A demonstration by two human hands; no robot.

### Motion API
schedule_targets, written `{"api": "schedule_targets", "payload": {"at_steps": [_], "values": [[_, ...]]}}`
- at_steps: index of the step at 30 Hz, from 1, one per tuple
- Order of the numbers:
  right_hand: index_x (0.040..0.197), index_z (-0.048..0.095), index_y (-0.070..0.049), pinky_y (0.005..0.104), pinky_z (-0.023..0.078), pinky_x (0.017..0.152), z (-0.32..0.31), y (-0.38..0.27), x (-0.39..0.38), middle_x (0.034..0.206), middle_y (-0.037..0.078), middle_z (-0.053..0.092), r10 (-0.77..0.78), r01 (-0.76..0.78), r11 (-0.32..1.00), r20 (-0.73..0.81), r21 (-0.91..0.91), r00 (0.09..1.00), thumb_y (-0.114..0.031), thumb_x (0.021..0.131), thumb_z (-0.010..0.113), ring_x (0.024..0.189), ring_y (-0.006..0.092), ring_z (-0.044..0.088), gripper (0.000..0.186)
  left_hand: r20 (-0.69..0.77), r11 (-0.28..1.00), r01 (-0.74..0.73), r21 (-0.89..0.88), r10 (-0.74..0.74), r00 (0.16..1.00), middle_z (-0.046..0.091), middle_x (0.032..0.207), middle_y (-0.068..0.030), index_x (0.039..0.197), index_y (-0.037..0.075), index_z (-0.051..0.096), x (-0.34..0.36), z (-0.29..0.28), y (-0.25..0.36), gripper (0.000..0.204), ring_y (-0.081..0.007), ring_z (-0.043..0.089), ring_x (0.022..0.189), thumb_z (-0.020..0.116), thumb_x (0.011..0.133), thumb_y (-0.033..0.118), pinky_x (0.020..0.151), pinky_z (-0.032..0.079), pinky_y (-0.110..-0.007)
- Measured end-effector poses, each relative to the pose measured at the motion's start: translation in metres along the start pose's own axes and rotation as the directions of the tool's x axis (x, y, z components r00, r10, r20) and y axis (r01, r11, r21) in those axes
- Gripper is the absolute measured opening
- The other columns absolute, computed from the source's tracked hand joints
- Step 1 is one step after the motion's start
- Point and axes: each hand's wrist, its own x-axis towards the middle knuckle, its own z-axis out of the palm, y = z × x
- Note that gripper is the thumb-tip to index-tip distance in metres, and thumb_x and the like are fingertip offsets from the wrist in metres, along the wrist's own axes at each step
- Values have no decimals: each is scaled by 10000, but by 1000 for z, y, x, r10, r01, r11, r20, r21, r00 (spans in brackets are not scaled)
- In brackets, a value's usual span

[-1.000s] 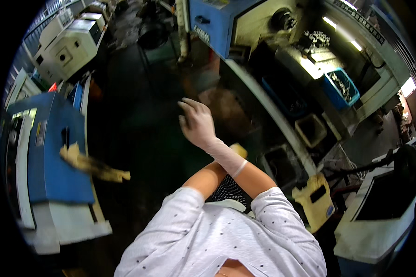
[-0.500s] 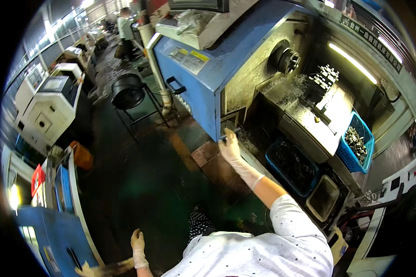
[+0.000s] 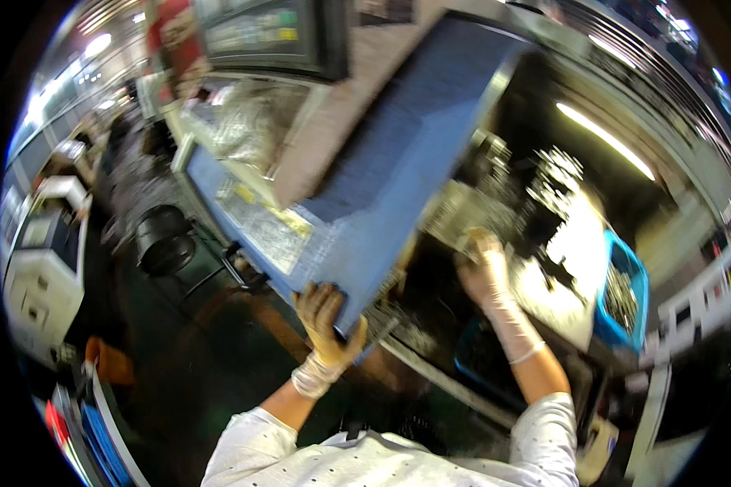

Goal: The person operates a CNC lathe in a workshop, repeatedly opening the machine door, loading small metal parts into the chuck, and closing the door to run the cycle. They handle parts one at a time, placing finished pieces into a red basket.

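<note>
My left hand (image 3: 326, 329), in a thin pale glove, grips the near lower corner of the blue sliding door (image 3: 390, 211) of a lathe, fingers over its face and thumb round the edge. Inside the lathe's opening is my right hand (image 3: 483, 268), gloved too and smeared by motion; its fingers are not clear, nor whether they hold anything. Just beyond that hand are the blurred chuck (image 3: 489, 162) and a block of shiny metal pieces (image 3: 554, 191) on the slide. Lower right of them lies a pale, brightly lit cover (image 3: 548, 300).
A blue basket of metal parts (image 3: 621, 296) stands at the right of the opening. The control screen (image 3: 260, 36) and a crumpled plastic bag (image 3: 252, 122) are above the door. On the left are a black round bin (image 3: 164, 239), an orange container (image 3: 110, 361) and a white machine (image 3: 45, 268).
My left hand has come up from the lower left onto the door's corner. My right hand has gone from beside that corner into the lathe. The view has shifted closer to the machine.
</note>
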Motion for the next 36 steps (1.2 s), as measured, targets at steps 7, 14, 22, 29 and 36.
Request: {"api": "schedule_targets", "payload": {"at_steps": [7,14,22,29,36], "values": [[1086,416,12,358,380,803,8,168,160,1037,154,481,-200,123,723,-36,-680,979,-333,719,518,921,286,470,515,-115,996,85,-14,-86,990,434,1098,-149,1032,48,424,-15,27,10,483,-366,334,1114,608,589,108,940,193,-516],[1030,472,-2,317,427,649,14,185,200,890,127,526,-215,217,575,110,-789,970,-501,765,423,800,228,514,567,-125,990,129,62,-121,985,419,1084,-166,1040,55,403,-25,20,11,481,-364,328,1118,598,605,118,947,187,-507],[736,529,-76,355,416,521,2,211,238,595,81,526,-333,368,566,204,-737,921,-288,821,411,582,242,543,257,-191,982,175,64,-161,968,456,1049,-165,996,54,437,-26,31,12,489,-362,366,1077,636,562,160,928,224,-516],[656,540,-66,341,400,574,-18,187,254,618,90,539,-408,734,426,612,-528,677,-260,764,471,605,233,533,233,-190,986,129,103,-108,976,453,1027,-177,1020,24,413,-28,23,12,463,-337,387,1062,595,612,144,943,221,-495],[910,505,-1,324,412,744,22,182,178,973,109,513,-207,200,976,-631,-82,748,-36,657,539,858,225,493,258,-125,994,84,77,-74,989,436,1016,-189,1003,6,402,-18,25,12,445,-362,392,1032,587,636,175,916,237,-498]]}}
